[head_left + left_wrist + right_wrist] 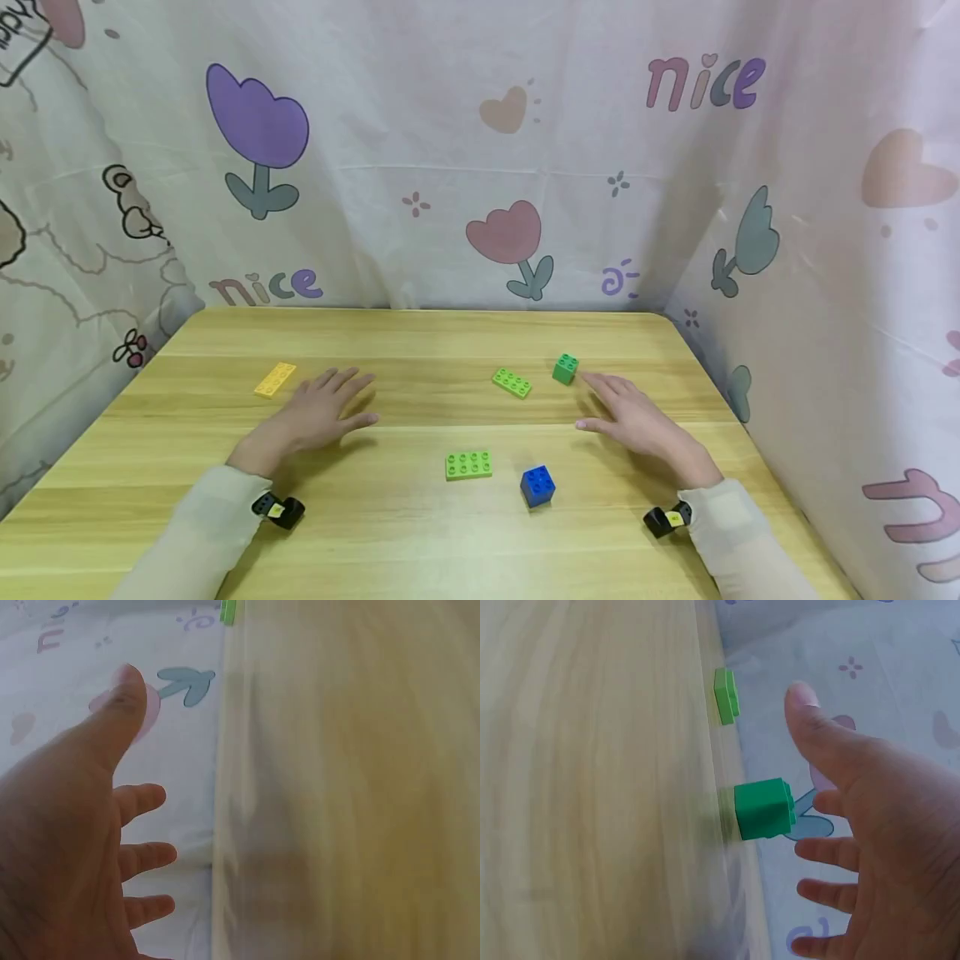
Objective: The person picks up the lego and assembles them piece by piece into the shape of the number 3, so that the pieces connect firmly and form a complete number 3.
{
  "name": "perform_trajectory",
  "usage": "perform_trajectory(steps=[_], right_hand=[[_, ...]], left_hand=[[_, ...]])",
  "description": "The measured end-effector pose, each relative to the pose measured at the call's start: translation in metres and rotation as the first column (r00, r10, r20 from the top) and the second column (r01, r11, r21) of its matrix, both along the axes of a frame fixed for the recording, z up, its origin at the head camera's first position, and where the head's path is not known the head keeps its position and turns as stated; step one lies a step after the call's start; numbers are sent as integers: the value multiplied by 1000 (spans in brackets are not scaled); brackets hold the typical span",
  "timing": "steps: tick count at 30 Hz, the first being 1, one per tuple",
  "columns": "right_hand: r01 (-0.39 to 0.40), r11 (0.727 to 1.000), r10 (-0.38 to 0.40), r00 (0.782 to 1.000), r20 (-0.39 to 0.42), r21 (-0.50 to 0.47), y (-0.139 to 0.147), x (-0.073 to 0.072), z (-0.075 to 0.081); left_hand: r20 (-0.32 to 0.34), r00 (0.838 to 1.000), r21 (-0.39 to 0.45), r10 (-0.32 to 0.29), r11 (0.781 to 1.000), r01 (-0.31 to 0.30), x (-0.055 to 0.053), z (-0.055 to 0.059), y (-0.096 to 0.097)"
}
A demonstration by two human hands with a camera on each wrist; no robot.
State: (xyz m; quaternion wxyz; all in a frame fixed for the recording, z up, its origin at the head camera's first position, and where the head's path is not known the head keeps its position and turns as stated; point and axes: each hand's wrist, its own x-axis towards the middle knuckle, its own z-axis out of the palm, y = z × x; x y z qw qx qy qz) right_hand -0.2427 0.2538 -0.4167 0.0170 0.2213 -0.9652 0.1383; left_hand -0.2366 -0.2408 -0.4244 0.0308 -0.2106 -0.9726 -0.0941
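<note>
Two lime bricks (pixel 468 465) (pixel 512 383), one blue brick (pixel 537 487), one yellow brick (pixel 275 380) and one green brick (pixel 566 368) lie apart on the desk (pixel 375 542); nothing seems done, all left. Left hand (pixel 317 417) and right hand (pixel 632 418) are empty, each grip wide. The right maybe touches the green brick.

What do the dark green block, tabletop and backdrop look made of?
Dark green block: likely moulded plastic, smooth; crisp edges, round studs.
Tabletop: wood or wood-look laminate, satin; straight grain, soft sheen.
Backdrop: probably printed fabric, matte; soft folds.
</note>
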Motion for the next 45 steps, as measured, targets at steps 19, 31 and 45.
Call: perform_trajectory(steps=[19, 31, 45], right_hand=[[-160, 971, 152, 987, -56, -180, -28, 9, 15], [-322, 924, 312, 947, -83, -206, -57, 18, 13], [-407, 876, 433, 900, 53, -259, -67, 33, 5]], left_hand=[[-9, 980, 153, -197, 968, 196, -3, 10, 54], [99, 976, 166, -194, 970, 176, 3, 9, 87], [138, 948, 155, -287, 952, 266, 19, 1, 115]])
